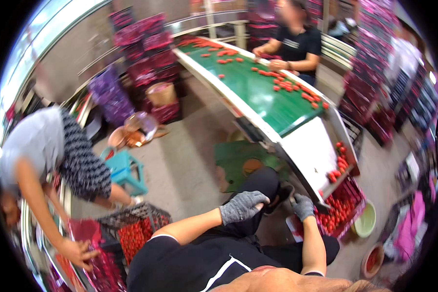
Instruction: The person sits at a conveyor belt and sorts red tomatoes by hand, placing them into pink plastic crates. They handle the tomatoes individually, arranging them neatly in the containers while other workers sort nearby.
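Observation:
My left hand (244, 207), in a grey glove with bare fingertips, is bent over my dark-trousered knee, its fingers curled and nothing visible in it. Gloved too, my right hand (302, 206) is just left of the white chute's lower end; its palm is hidden. Small red tomatoes (336, 215) fill a magenta-lined crate (361, 204) under the chute (312, 146). More tomatoes (284, 85) lie along the far side of the green conveyor belt (248, 87) and at the chute's lower right corner.
Across the belt stands a co-worker (299, 43), hands near the tomatoes. Another person (36, 146) bends at the left over lined crates (106, 255). A blue stool (127, 171), stacked crates (149, 47), a pale green basin (365, 219) and a round tub (373, 261) stand around.

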Available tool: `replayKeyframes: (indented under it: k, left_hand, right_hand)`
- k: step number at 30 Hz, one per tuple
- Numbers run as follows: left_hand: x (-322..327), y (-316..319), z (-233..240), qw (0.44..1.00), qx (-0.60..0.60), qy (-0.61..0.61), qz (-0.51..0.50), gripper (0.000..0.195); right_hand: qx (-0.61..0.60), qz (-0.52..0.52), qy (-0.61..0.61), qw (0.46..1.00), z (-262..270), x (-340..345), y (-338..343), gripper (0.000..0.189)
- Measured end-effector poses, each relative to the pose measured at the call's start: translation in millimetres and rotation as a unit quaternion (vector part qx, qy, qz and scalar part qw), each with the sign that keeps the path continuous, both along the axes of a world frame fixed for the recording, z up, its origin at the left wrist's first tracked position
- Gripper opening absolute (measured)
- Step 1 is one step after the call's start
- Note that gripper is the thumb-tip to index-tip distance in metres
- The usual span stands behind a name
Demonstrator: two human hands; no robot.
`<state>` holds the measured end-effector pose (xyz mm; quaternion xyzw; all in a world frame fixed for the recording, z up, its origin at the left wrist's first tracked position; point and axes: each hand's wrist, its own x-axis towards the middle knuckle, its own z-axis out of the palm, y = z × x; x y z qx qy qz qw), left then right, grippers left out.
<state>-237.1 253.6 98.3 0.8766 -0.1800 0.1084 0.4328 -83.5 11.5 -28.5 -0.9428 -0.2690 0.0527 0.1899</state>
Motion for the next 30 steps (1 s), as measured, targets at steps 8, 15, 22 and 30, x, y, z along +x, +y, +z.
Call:
replayKeyframes:
  k: [8, 15, 22, 30]
  left_hand:
    - [53.6, -79.8, 4.6, 0.987, 0.004, 0.013, -0.159, 0.018]
    - [77.0, -124.1, -12.4, 0.973, 0.021, 0.031, -0.226, 0.019]
    - [88.9, -163.5, -32.0, 0.958, 0.008, 0.048, -0.284, 0.02]
    - [73.0, -165.9, -41.3, 0.951, 0.05, 0.065, -0.297, 0.02]
  right_hand:
    - [0.115, -0.049, -0.167, 0.978, 36.5, -28.8, -48.0, 0.024]
    - [0.185, -0.109, -0.328, 0.92, 69.9, -37.4, -65.6, 0.012]
    - [0.058, -0.259, -0.126, 0.956, 51.7, -24.0, -100.4, 0.022]
    - [0.012, -0.287, 0.044, 0.957, 69.6, -9.5, -93.7, 0.052]
